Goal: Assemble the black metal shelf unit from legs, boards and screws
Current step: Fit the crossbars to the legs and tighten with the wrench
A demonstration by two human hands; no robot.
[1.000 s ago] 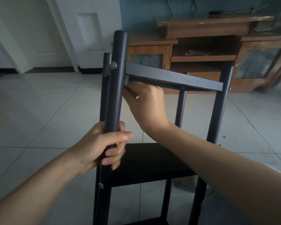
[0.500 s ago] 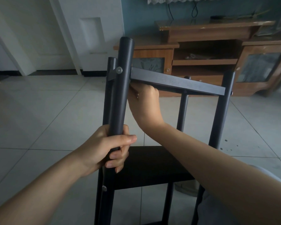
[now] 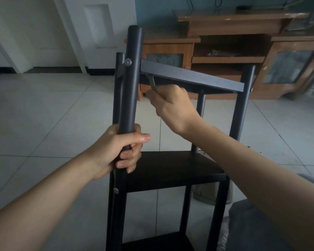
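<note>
Head view: we tighten the top board of the shelf unit (image 3: 170,169) from below.

Our left hand (image 3: 116,153) is wrapped around the near left leg (image 3: 132,84), and the unit stands on the tiled floor (image 3: 43,109) just in front of us. Our right hand (image 3: 172,105) pinches a small metal key (image 3: 152,82) that reaches up under the top board (image 3: 190,75), near the corner where a screw (image 3: 128,62) sits in the leg. The middle board (image 3: 174,169) is already fixed. We judge the metal frame stiff and rather heavy, with smooth painted tubes that can slip — so the leg is best held mid-height, with the full palm. The key is thin and may turn out of the screw head; whether it is seated we cannot tell.
</note>
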